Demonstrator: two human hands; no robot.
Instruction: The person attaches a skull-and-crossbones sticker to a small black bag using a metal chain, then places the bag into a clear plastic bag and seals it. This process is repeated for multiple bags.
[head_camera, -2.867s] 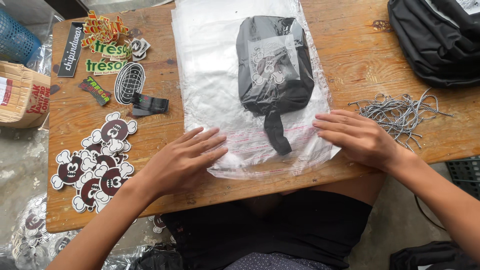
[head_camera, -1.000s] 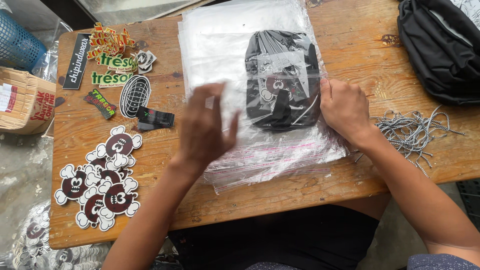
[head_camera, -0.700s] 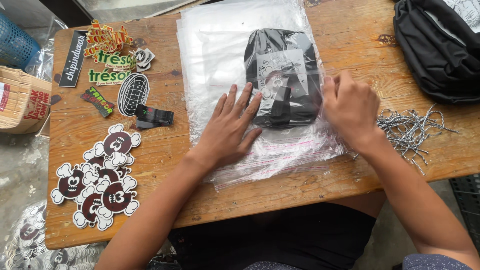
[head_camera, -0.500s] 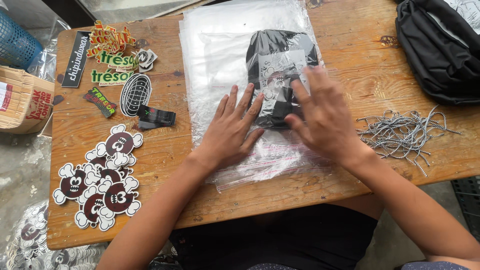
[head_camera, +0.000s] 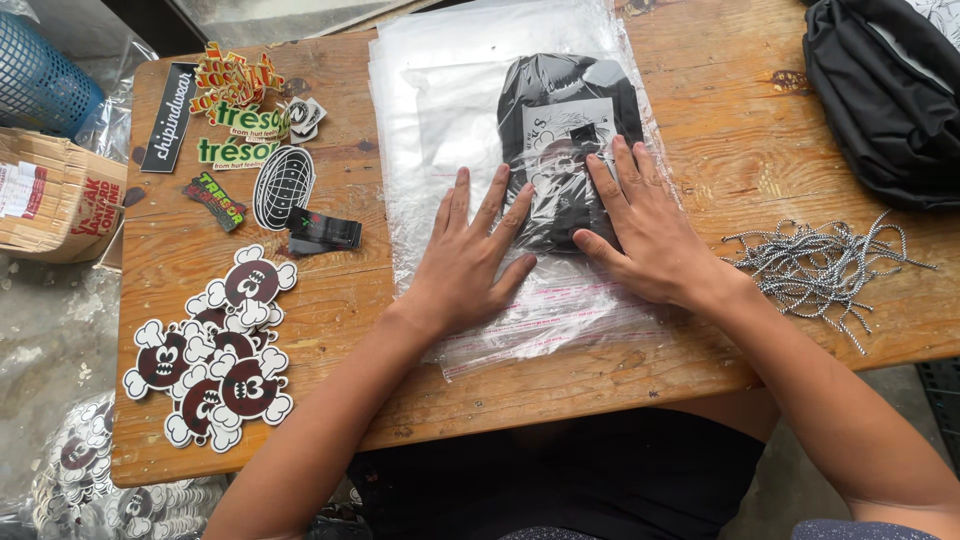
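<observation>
Left to right: blue basket (head_camera: 40, 80) and cardboard box (head_camera: 55, 195) off the table's (head_camera: 330, 330) far-left edge, skull stickers (head_camera: 215, 350) near the front-left corner, other stickers (head_camera: 235, 115) behind them. Both my hands lie flat, fingers spread, gripping nothing. Left hand (head_camera: 470, 255) presses the plastic bag (head_camera: 450, 110) just left of the folded black item (head_camera: 565, 140) sealed inside, fingertips touching its lower-left edge. Right hand (head_camera: 640, 230) lies partly on the item's lower right, so it is nearer. Item's long axis runs away from me, lying beyond both palms. Grey cords (head_camera: 825, 270) sit right of the right wrist, black backpack (head_camera: 885, 95) far right.
</observation>
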